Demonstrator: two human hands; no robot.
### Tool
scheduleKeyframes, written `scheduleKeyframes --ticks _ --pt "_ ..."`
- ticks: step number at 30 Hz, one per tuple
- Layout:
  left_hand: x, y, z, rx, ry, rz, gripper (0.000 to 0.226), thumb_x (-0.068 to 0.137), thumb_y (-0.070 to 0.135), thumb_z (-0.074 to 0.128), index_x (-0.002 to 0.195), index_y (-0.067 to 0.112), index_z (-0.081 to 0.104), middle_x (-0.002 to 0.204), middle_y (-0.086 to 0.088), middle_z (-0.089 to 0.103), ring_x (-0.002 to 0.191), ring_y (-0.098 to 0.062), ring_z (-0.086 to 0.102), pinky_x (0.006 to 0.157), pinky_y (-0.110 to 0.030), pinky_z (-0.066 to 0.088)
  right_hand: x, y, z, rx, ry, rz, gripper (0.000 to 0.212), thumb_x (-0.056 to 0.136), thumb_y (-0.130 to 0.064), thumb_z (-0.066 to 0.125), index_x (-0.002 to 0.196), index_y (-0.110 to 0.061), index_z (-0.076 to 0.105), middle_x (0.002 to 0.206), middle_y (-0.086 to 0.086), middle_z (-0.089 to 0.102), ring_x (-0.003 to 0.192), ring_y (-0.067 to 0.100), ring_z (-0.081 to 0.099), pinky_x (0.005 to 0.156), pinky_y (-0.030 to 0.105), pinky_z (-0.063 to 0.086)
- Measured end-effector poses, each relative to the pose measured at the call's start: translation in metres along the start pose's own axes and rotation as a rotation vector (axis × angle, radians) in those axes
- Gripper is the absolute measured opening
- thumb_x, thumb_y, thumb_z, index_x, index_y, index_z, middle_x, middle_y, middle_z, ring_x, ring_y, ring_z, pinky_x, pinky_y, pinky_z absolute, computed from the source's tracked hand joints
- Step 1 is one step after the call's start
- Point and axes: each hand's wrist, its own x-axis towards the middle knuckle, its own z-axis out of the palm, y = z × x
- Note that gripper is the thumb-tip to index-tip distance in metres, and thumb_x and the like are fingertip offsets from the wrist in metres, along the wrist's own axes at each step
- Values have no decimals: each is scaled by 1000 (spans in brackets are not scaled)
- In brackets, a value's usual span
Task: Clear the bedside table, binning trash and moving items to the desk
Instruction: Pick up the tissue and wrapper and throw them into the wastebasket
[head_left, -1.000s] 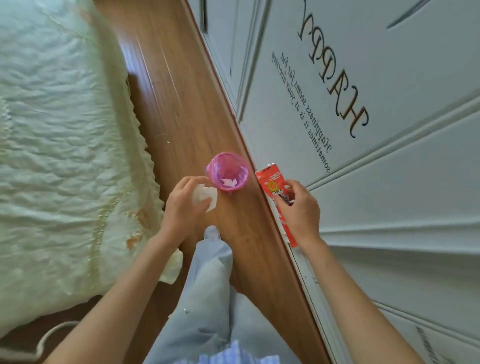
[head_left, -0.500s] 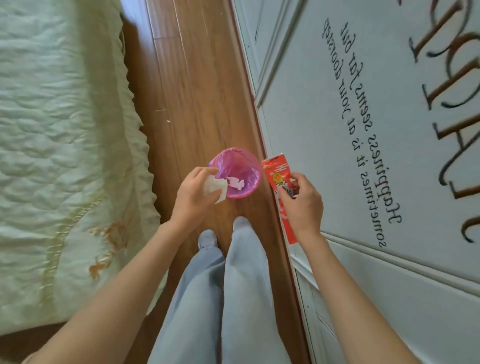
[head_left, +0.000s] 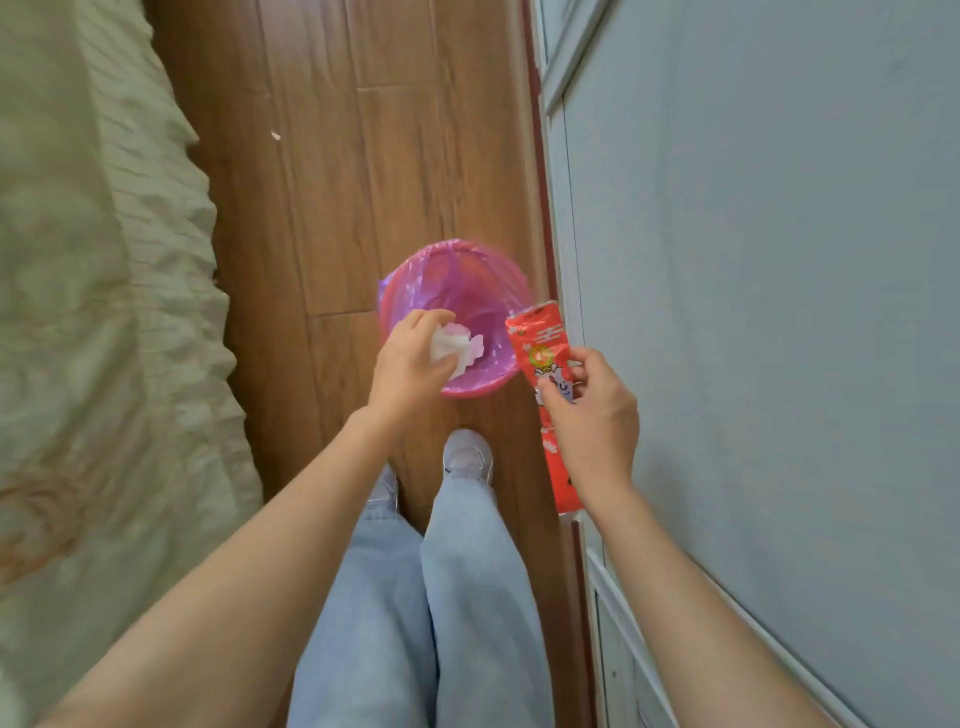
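Both hands are busy: the left hand (head_left: 410, 364) pinches a crumpled white tissue (head_left: 457, 347) right over the open mouth of the pink-lined bin (head_left: 457, 275) on the wood floor (head_left: 337, 182), probably lined up so it falls straight in. Right hand (head_left: 592, 415) grips a red snack packet (head_left: 545, 353) just beside the rim, likely next to go. Bed (head_left: 93, 312) sits off to the left.

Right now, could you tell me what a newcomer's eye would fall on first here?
The pink-lined bin on the wooden floor stands out, with the left hand holding a crumpled white tissue over it. Just right of it, the right hand grips a long red snack packet beside the pale wall.
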Motion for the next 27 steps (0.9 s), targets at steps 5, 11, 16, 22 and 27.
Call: scheduleKeyframes --ticks 5,11,16,22,27 --pt "32 -35 41 72 -74 -27 50 78 11 64 126 14 53 126 -2 54 117 -21 50 90 -30 40 33 25 34 -46 -26 36 29 83 -31 67 110 -25 59 103 -4 69 89 17 63 73 31 50" --pt "35 -38 40 133 -35 22 50 82 13 61 130 7 51 134 -8 51 123 -25 47 98 -36 40 47 27 44 -118 -65 40 30 83 -31 66 111 -22 58 104 -1 68 92 20 63 72 30 46" --pt "13 -29 11 401 153 249 40 70 3 65 110 0 62 111 -17 64 101 -36 59 82 -43 48 63 10 62 -217 -134 -49 35 85 -28 65 117 -18 56 112 2 66 99 23 62 70 26 40" --pt "0 -43 -8 522 149 238 40 74 11 55 113 2 61 116 -19 62 113 -37 54 95 -46 43 92 -4 110 -420 -282 -99 34 89 -25 59 121 -14 53 119 7 62 106 28 59 79 34 46" --pt "0 -63 -20 536 129 168 40 78 16 49 114 4 59 119 -17 61 116 -36 53 97 -47 42 109 -11 135 -483 -408 -136 54 88 -31 61 135 -12 40 128 13 53 119 31 50 92 39 43"
